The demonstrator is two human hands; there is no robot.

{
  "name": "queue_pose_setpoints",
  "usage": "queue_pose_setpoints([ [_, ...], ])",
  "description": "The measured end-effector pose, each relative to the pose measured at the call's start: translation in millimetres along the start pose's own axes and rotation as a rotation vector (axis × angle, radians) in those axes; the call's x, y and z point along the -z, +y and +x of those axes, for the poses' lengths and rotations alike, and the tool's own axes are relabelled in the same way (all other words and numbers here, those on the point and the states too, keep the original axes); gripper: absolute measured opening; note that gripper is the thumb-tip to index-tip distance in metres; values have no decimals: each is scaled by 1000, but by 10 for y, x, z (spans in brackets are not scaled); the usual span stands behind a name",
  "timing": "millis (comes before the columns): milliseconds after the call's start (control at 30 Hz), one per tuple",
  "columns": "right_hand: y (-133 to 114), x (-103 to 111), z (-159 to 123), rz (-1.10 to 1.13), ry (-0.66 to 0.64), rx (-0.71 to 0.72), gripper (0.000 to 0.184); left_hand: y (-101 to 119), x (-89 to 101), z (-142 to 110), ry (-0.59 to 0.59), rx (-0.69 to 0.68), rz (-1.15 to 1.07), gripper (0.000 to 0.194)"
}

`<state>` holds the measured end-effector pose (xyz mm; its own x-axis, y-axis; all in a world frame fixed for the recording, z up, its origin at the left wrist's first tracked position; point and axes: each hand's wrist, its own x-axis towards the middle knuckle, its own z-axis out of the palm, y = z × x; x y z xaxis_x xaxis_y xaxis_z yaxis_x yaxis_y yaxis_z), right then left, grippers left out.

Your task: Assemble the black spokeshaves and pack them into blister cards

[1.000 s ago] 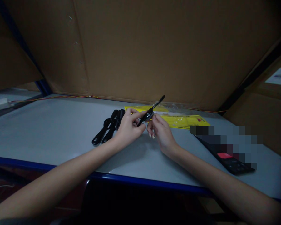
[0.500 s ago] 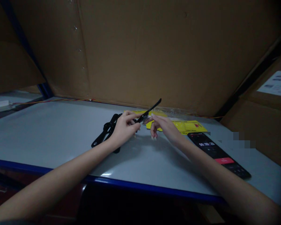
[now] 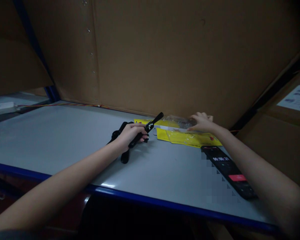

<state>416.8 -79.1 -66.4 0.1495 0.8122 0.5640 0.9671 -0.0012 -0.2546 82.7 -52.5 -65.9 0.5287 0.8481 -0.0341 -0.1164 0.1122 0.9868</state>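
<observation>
My left hand (image 3: 133, 135) is closed around a slim black tool (image 3: 153, 122) with a shiny metal part near its middle. The tool slants up to the right, and its lower end sticks out below my fingers. Under and behind this hand lie several black handled pieces (image 3: 125, 156), partly hidden by it, so their kind is unclear. My right hand (image 3: 202, 122) is at the back of the table with thumb and fingers apart, over clear plastic packaging (image 3: 176, 121). Whether its fingertips touch the plastic is hard to see.
Yellow packaging cards (image 3: 182, 137) lie in front of the plastic. A phone (image 3: 227, 168) with a running timer rests near my right forearm. Cardboard (image 3: 150, 60) walls the back of the grey table (image 3: 65, 140), and a thin wire (image 3: 72, 104) runs along its rear edge.
My right hand has left the tool and moved right and back to the plastic packaging. The tool has shifted lower in my left hand. The view has shifted slightly.
</observation>
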Motion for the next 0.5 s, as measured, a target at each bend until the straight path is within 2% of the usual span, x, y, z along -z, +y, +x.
queue_pose_setpoints([
  [167,-22,187,149,-184,-135,36,49,10,14,11,-12,3,-9,20],
  [267,-179,353,149,-176,-127,163,55,6,50,50,-40,19,-18,14],
  [367,-488,479,44,-150,-58,373,54,-9,93,96,-66,34,-56,10],
  [500,-1044,499,-196,-81,-165,601,59,-10,117,107,-77,59,-56,17],
])
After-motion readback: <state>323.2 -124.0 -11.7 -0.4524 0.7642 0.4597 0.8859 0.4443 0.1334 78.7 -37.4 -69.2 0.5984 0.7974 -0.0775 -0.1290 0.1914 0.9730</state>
